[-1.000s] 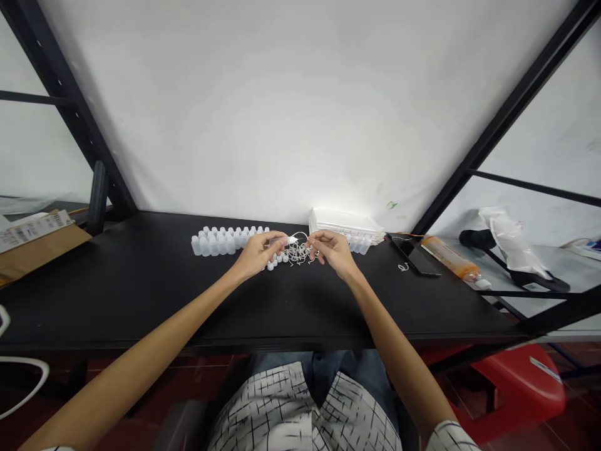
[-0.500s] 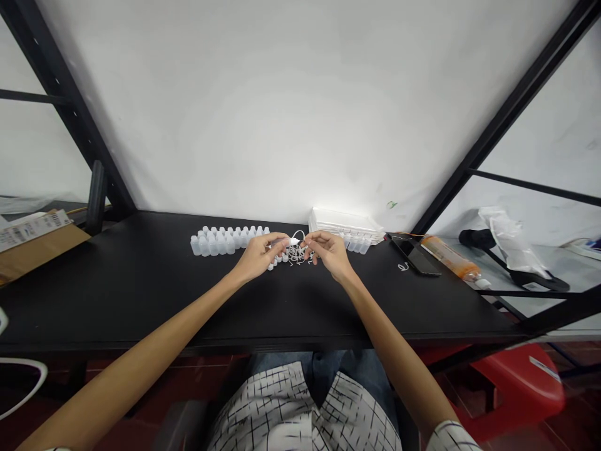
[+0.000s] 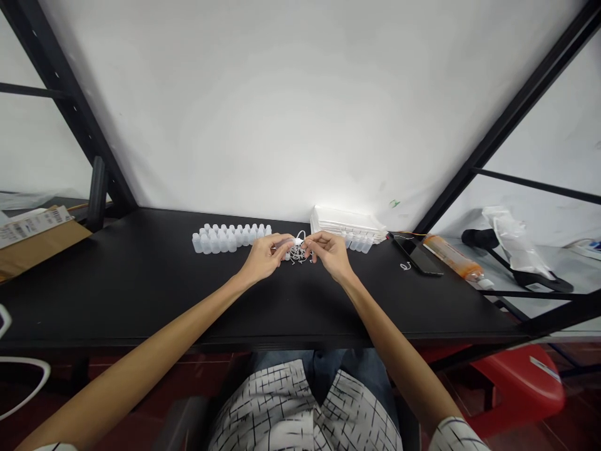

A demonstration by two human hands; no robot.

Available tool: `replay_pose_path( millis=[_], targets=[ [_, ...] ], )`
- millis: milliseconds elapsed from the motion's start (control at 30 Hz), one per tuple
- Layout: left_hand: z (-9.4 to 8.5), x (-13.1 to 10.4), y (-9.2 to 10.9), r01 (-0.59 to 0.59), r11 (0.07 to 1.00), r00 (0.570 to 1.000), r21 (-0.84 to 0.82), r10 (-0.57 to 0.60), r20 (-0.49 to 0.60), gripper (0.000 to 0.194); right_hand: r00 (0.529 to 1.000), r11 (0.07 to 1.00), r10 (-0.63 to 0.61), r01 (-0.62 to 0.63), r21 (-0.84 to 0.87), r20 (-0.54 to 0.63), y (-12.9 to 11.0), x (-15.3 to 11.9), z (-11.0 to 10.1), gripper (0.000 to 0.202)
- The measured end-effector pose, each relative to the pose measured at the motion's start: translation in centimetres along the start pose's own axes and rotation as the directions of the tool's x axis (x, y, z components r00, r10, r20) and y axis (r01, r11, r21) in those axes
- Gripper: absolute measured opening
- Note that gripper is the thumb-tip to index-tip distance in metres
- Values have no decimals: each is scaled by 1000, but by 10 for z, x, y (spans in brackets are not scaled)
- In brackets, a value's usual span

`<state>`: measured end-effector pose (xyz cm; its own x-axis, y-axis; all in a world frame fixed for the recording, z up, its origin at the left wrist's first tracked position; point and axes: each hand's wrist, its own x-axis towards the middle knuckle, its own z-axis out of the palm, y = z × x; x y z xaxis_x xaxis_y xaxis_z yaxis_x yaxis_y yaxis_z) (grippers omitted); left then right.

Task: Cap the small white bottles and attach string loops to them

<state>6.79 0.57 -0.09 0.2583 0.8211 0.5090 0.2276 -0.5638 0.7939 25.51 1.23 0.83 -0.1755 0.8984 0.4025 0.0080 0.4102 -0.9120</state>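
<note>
My left hand [image 3: 263, 258] is closed in a pinch around a small white plastic bottle, its white tip [image 3: 298, 242] pointing to the right. My right hand [image 3: 331, 254] pinches a thin white cord loop [image 3: 302, 235] that arches up beside the bottle's tip. Fingers cover most of the bottle and part of the cord. Beneath both hands lies a tangle of white cord loops [image 3: 297, 255]. To the left stand rows of white capped bottles [image 3: 220, 242]; several more small bottles [image 3: 360, 242] are just behind my right hand.
A stack of white flat sheets or boxes [image 3: 346, 220] rests against the wall. On the right of the black table [image 3: 282, 307] are a dark phone [image 3: 421, 255], a single loop [image 3: 405, 266] and an orange-wrapped bottle [image 3: 453, 258]. A cardboard box [image 3: 42, 247] is at left.
The bottle in my left hand has come slightly right, its tip closer to my right fingers. A few small white pieces below my left hand are now mostly hidden. The view has shifted slightly.
</note>
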Motion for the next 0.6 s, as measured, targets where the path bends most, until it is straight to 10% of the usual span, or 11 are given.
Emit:
replay_pose_path(
  millis=[200,333,600],
  targets=[
    [1,2,8,18,999,998,-50,-15,58,36,999,999,-52,52,-4,-1,-8,1,-4,28],
    [-4,3,10,-27,999,998,33,26,51,43,964,991,-131,134,-1,-230,-17,8,-25,23],
    [-27,7,-15,-187,800,979,570,197,45,44,591,917,-383,150,-370,-710,-11,5,-135,20]
  ],
)
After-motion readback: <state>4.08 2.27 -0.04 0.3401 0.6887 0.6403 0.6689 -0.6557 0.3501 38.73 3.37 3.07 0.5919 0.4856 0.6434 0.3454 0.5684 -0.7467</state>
